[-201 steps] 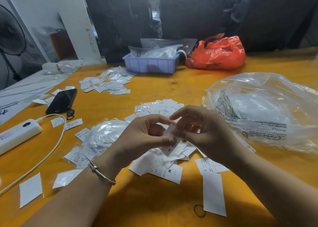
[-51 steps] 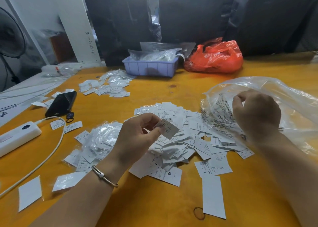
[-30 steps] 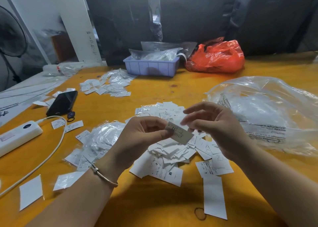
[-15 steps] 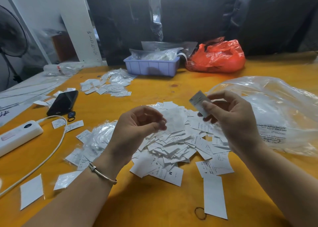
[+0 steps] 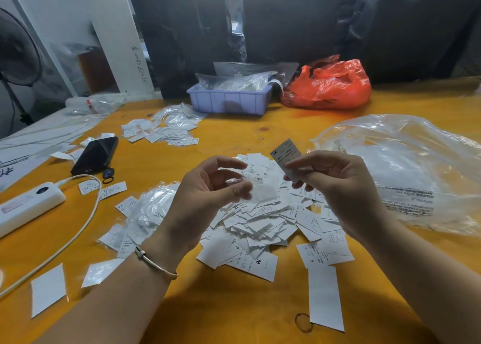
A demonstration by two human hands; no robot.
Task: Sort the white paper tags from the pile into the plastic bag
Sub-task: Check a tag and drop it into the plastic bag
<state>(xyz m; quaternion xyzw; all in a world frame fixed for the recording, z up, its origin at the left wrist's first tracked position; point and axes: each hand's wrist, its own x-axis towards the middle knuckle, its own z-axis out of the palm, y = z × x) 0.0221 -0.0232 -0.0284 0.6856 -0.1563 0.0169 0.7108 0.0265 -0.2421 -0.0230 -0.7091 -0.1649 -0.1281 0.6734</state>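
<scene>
The right hand (image 5: pixel 335 184) is raised above the orange-yellow wooden table (image 5: pixel 234 140), pinching one small white paper tag printed "XL" (image 5: pixel 286 158) between thumb and fingertips. It holds the tag up and tilted, printed face toward the person, probably so the size can be read before it goes anywhere. The left hand (image 5: pixel 208 190) hangs beside it, apart from it, thumb and forefinger closed on a small clear plastic sleeve (image 5: pixel 256 191); I would guess this is the wrapper the tag belongs to, though its edges are hard to make out against the paper below.

Directly under both hands lies the loose pile of white paper tags (image 5: pixel 260 221), spread flat and overlapping, with S, M and XS markings showing. It sits within easy reach, so each pick is short. The big crumpled transparent plastic bag with printed warning text (image 5: pixel 406 177) lies on the table just right of the pile, on the side of the hand carrying the tag, which looks deliberate: that hand only has to swing outward. I cannot see where the bag's mouth is.

Most tags are still in the pile, so the sorting seems far from done.
</scene>
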